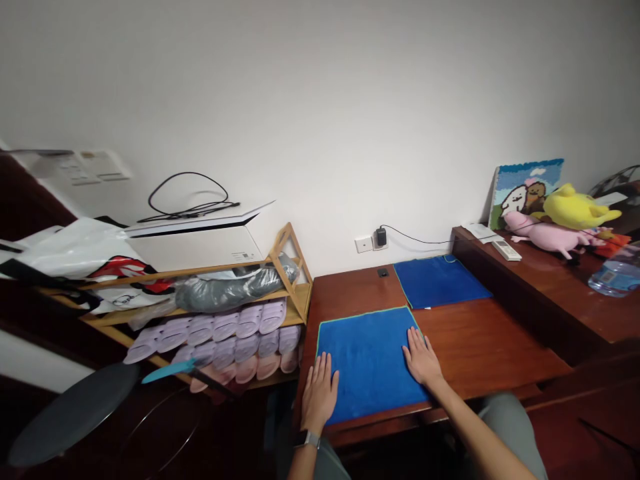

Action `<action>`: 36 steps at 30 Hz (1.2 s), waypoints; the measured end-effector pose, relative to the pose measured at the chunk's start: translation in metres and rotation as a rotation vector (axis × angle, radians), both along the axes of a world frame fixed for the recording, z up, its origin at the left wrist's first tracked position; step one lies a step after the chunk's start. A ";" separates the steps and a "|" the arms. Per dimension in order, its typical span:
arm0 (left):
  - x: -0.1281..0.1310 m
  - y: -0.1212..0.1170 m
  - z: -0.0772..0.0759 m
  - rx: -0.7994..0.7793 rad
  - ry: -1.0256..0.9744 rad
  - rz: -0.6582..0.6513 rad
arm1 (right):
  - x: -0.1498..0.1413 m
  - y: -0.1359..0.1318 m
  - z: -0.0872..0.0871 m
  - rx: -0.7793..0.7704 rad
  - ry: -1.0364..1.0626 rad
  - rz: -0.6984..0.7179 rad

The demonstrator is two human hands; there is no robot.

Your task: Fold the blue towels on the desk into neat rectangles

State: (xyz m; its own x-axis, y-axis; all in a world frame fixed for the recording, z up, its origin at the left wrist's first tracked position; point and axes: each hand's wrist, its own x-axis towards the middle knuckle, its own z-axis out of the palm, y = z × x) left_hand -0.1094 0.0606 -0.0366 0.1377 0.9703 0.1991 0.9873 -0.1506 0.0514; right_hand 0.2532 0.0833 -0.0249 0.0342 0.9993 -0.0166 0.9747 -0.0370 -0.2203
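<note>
A blue cloth [373, 367] with a green edge lies spread flat on the brown wooden desk [480, 340]. My left hand [319, 395] rests flat on the cloth's left edge, fingers stretched out and pointing away from me. On the opposite edge lies my right hand [423, 358], also flat with its fingers extended. Neither hand grips anything. Behind the cloth, toward the wall, a second blue cloth [440, 281] is laid out on the desk.
Left of the desk stands a wooden rack [295, 293] with several slippers [250, 320] and a white box [200, 247]. Plush toys [545, 235], a remote control [507, 250] and a plastic bottle [615, 277] occupy the raised surface at right. A black charger [381, 237] is plugged into the wall.
</note>
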 end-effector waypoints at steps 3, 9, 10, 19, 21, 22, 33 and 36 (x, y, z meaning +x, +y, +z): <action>0.014 -0.002 0.008 0.022 0.004 -0.011 | -0.014 -0.006 0.005 0.027 -0.016 0.008; 0.076 -0.026 0.005 0.099 -0.026 -0.235 | -0.068 -0.047 -0.006 0.206 0.103 0.245; 0.086 -0.030 0.002 0.090 -0.023 -0.274 | -0.075 -0.052 -0.009 0.199 0.114 0.285; 0.077 -0.038 -0.002 0.016 -0.004 -0.264 | -0.072 -0.060 -0.011 0.191 0.130 0.310; 0.056 -0.043 -0.007 0.041 0.002 -0.168 | -0.055 -0.062 -0.015 0.176 0.110 0.222; 0.045 -0.046 -0.010 0.058 0.007 -0.120 | -0.044 -0.064 -0.018 0.168 0.095 0.165; 0.018 -0.060 -0.025 0.129 0.051 0.005 | -0.002 -0.075 -0.031 0.114 0.015 -0.012; 0.016 -0.059 -0.022 0.118 0.027 0.012 | -0.006 -0.072 -0.024 0.087 0.018 -0.022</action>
